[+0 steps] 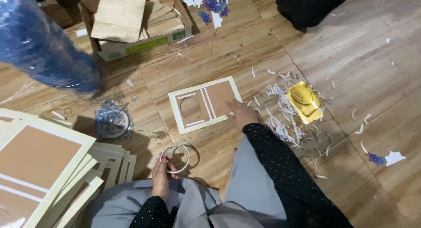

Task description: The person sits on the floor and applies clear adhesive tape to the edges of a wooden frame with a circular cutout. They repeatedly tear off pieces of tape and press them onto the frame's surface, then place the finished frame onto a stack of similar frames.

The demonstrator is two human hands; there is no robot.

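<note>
A tape ring (175, 158) is gripped in the left hand (160, 174); the cut-out card (205, 104) lies ahead-right, pressed under the open right hand (240, 114), which is nearer.

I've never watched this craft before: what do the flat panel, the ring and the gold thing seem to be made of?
The panel under the right hand looks like matte brown board with cream strips stuck on, probably wood or cardboard. The ring in the left hand looks like a thin tape roll, pale and glossy. The gold thing seems to be shiny foil or metallic plastic, since it glints.
</note>
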